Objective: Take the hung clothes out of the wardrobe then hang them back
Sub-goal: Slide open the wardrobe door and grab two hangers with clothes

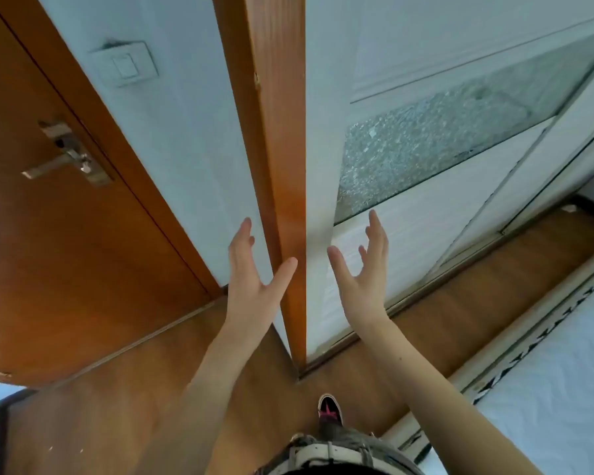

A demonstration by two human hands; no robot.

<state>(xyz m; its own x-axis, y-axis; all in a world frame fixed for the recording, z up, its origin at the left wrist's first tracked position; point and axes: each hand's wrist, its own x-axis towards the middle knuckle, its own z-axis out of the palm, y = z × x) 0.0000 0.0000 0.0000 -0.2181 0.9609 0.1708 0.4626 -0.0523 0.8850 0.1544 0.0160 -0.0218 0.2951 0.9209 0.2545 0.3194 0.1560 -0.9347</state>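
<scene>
Two things sit nearest, right under the camera: a pale belt (323, 454) over dark denim and, just beyond it, a dark shoe (330, 407) with a pink pattern, planted on the brown wooden floor (151, 389). At the right edge a bed (546, 406) with a white cover runs alongside. Both bare forearms reach up and forward from here. The left hand (251, 286) is released, fingers straight and together, thumb spread wide, grasping nothing; its thumb lies over the orange side panel (278, 132) while the fingers show against the pale wall (186, 132) beside it. The right hand (364, 279) is likewise released, fingers spread and slightly bent, holding nothing, raised in front of the white sliding door (426, 234); whether either hand touches the surface behind it cannot be told. That door belongs to the wardrobe (391, 46), which stands straight ahead and to the right, its front closed over, so anything hanging inside is hidden. A frosted glass band (426, 138) crosses the door just above the right fingertips, and a second white panel lies further right, above the bottom rail. Further left on the wall is a white light switch (126, 65), and past it an orange-brown room door (48, 234) with a metal lever handle (59, 162).
</scene>
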